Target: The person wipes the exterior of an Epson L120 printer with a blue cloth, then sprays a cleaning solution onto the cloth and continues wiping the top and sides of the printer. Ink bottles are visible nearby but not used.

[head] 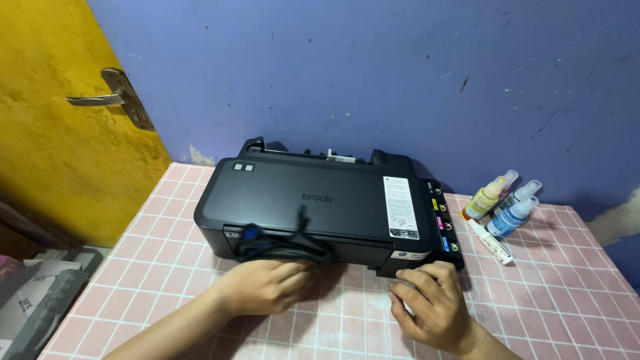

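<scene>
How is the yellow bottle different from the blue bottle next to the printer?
The yellow bottle holds yellow ink; the blue bottle holds blue. The yellow one lies nearer the printer, the blue one farther right and nearer the white pen. Both are small, clear-capped and lie tilted on the pink tiled table.

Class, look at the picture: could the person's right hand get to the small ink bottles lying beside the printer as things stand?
Probably yes. The right hand rests on the table at the printer's front right corner, and the ink bottles lie to its right with only bare tiled tabletop and a white pen-like stick between.
</scene>
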